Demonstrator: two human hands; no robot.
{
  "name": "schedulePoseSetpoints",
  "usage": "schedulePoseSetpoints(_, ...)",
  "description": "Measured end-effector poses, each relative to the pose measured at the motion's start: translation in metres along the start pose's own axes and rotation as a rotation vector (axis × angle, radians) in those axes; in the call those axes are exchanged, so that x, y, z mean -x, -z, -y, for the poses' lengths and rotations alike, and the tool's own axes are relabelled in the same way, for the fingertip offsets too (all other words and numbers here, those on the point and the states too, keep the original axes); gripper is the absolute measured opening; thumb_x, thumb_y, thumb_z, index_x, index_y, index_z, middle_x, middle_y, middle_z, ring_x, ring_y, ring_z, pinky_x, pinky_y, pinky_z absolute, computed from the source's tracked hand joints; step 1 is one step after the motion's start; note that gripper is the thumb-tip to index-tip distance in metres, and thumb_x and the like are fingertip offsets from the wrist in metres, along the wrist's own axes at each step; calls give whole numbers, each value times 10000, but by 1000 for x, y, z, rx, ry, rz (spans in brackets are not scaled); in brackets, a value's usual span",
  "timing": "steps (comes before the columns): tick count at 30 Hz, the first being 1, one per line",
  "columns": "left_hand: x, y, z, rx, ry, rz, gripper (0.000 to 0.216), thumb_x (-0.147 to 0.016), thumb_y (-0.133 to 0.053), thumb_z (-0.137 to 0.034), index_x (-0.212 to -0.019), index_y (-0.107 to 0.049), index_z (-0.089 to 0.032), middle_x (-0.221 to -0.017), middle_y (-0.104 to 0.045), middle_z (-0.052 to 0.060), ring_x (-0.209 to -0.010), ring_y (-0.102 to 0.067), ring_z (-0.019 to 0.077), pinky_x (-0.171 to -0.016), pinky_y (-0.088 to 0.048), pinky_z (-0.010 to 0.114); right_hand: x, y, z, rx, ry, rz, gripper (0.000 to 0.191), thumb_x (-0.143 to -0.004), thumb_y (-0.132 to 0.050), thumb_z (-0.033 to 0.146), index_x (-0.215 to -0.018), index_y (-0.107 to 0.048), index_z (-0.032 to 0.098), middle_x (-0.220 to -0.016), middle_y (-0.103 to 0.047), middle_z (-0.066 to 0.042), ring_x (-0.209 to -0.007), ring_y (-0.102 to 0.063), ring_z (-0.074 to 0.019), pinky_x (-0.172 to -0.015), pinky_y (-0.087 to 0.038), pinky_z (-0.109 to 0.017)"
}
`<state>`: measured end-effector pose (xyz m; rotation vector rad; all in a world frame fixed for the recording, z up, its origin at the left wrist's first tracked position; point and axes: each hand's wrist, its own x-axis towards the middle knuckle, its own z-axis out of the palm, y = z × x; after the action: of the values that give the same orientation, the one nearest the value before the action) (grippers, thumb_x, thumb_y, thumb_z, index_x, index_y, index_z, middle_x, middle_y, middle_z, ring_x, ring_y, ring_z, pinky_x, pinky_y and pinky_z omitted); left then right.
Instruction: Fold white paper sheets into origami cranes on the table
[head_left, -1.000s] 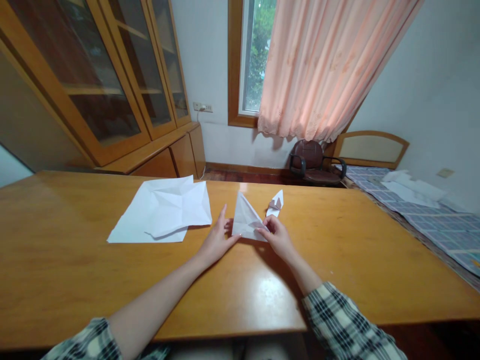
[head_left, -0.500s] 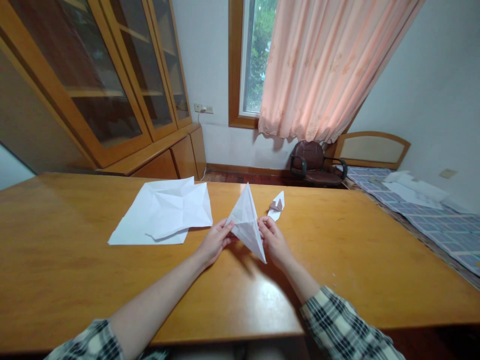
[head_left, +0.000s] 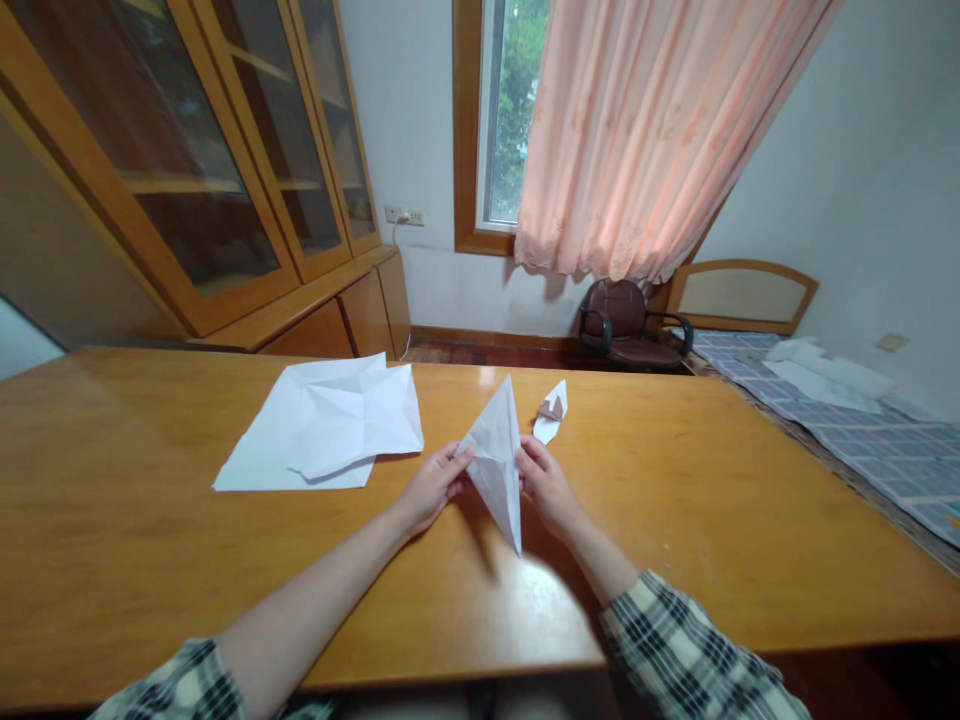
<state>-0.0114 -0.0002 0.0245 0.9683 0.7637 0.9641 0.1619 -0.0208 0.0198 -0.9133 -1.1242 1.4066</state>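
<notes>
A sheet of white paper (head_left: 496, 460), folded into a pointed triangular shape, is held above the wooden table between my two hands. My left hand (head_left: 439, 480) pinches its left corner, thumb on the near face and fingers behind. On the other side, my right hand (head_left: 546, 482) grips the long right edge near its middle; some of its fingertips are hidden by the paper. One point of the folded sheet aims away from me, another down toward the table. Just beyond my right hand lies a small white and brown folded paper piece (head_left: 550, 412).
Creased white sheets (head_left: 322, 420) lie stacked on the table (head_left: 150, 540) at the left. Behind the table stand a glass-door cabinet (head_left: 247, 150), a brown armchair (head_left: 634, 325) and a bed (head_left: 817, 400) with papers on it.
The folded paper has turned in my hands, so its right edge stands closer to straight and its lower tip sits nearer me. Both hands keep their hold.
</notes>
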Motion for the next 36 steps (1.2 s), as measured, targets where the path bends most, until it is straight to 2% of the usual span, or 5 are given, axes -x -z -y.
schedulePoseSetpoints(8, -1, 4, 0, 7, -9, 15, 376, -683, -732, -465, -883, -654, -157, -788, -666, 20, -708, -597, 129, -667, -491, 232, 2, 0, 13, 107, 91, -32, 283, -740, -661, 468, -864, -649, 214, -805, -627, -14, -698, -543, -145, -604, -427, -240)
schedulePoseSetpoints(16, -6, 17, 4, -404, -149, 88, 334, -763, -651, -444, -862, -659, -125, -772, -652, 35, -699, -573, 153, -652, -457, 246, 0, 5, 12, 136, 27, 116, 250, -693, -707, 358, -876, -685, 189, -782, -672, -30, -680, -571, -160, -580, -425, -253)
schedulePoseSetpoints(23, -10, 5, 18, -627, -457, -236, 580, -805, -607, -401, -1323, -402, -238, -1315, -465, 107, -1113, -532, 212, -842, -510, 319, -5, -1, 0, 488, 251, -195, 138, -764, -597, 290, -800, -670, 178, -690, -636, -13, -630, -549, -160, -605, -431, -273)
schedulePoseSetpoints(28, -2, -3, 24, -869, -454, -8, 634, -859, -524, -461, -1410, -336, -212, -1494, -290, 119, -1383, -255, 269, -1128, -262, 428, -3, -7, -2, 728, 345, -237, 195, -822, -498, 242, -884, -670, 174, -732, -650, -14, -625, -560, -147, -597, -435, -248)
schedulePoseSetpoints(36, -2, -6, 30, -712, -354, -56, 613, -909, -415, -325, -1468, -203, -191, -1531, -236, 82, -1397, -241, 210, -1165, -161, 388, -5, -8, -9, 838, 454, -194, 307, -812, -475, 161, -1064, -648, 191, -953, -694, -71, -811, -634, -194, -691, -502, -292)
